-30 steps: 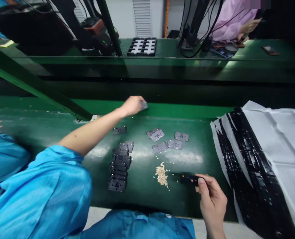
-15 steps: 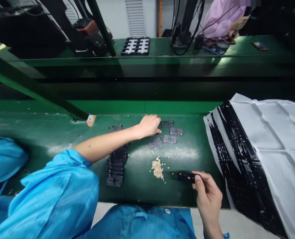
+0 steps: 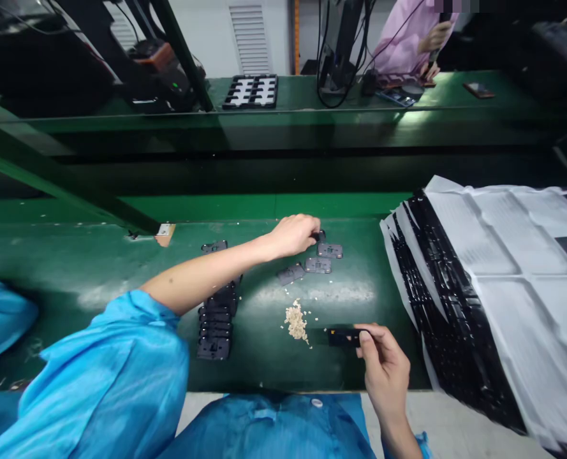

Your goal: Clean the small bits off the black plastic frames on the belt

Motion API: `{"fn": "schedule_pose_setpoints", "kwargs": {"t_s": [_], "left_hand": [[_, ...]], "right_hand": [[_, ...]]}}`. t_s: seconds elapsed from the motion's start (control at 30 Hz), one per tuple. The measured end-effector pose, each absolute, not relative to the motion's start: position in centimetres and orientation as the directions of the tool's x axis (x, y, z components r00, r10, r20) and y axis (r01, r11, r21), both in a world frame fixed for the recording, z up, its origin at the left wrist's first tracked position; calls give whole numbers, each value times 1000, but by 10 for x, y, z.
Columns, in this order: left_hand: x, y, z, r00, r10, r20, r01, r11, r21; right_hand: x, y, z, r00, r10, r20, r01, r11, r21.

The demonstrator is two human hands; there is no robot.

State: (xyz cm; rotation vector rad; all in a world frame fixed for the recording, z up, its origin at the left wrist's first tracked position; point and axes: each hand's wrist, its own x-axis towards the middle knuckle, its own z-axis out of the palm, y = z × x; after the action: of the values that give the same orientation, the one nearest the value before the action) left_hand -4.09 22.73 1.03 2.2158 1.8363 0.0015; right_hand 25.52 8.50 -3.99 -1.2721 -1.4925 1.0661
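My left hand (image 3: 295,234) reaches across the bench, its fingers closed on the farthest small black plastic plate (image 3: 320,236), which they mostly cover. Close by lie more black plates (image 3: 317,265) of the same kind, flat on the green surface. My right hand (image 3: 386,363) pinches a flat black plastic part (image 3: 344,337) between thumb and fingers, slightly above the bench; a small yellow spot shows near its left end. Left of that part is a heap of tiny beige pieces (image 3: 296,320). Under my left forearm runs an overlapping row of black plates (image 3: 215,347), partly hidden.
A stack of white and black moulded trays (image 3: 488,229) stands on the right. At left, a green post (image 3: 73,175) slants down to the bench. A partitioned tray (image 3: 250,91) sits on the far bench, where a person in pink (image 3: 398,38) works. A blue sleeve (image 3: 3,319) shows at the left edge.
My left hand has moved right onto the farthest plate and closed on it. My right hand still holds the black part. The whole view has shifted slightly.
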Motion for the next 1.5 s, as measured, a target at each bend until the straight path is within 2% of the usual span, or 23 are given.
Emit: {"fn": "schedule_pose_setpoints", "kwargs": {"t_s": [0.13,0.3,0.43,0.5,0.57,0.63,0.77,0.93,1.2,1.33,1.5], "left_hand": [[7,266,2,287,956,-67,947,-272,170],[39,284,-14,367,922,-120,925,-349,147],[26,264,6,373,921,-109,921,-354,166],[14,236,24,336,941,-51,907,-309,286],[3,194,41,290,957,-3,804,-242,542],[-3,141,52,246,968,-40,647,-134,750],[9,42,48,86,989,-121,407,76,910],[30,-6,25,-80,981,-175,159,186,970],[35,-26,15,-105,966,-237,-206,212,955],[39,-30,11,-139,958,-251,-274,206,939],[37,-33,8,-202,957,-209,-261,153,953]], "right_hand": [[258,85,-36,-73,995,64,247,80,-966],[263,88,-35,-31,999,-28,200,-21,-980],[260,91,-30,-59,995,-76,131,-68,-989],[255,91,-22,-104,991,-80,98,-69,-993],[248,90,-13,-149,986,-73,68,-63,-996],[241,88,-4,-191,980,-63,44,-56,-997],[227,82,4,-278,959,-51,15,-49,-999],[213,67,3,-352,935,-49,13,-48,-999],[200,41,9,-339,939,-62,54,-47,-997],[196,32,8,-317,946,-62,50,-49,-998],[190,26,8,-327,944,-51,25,-45,-999]]}}
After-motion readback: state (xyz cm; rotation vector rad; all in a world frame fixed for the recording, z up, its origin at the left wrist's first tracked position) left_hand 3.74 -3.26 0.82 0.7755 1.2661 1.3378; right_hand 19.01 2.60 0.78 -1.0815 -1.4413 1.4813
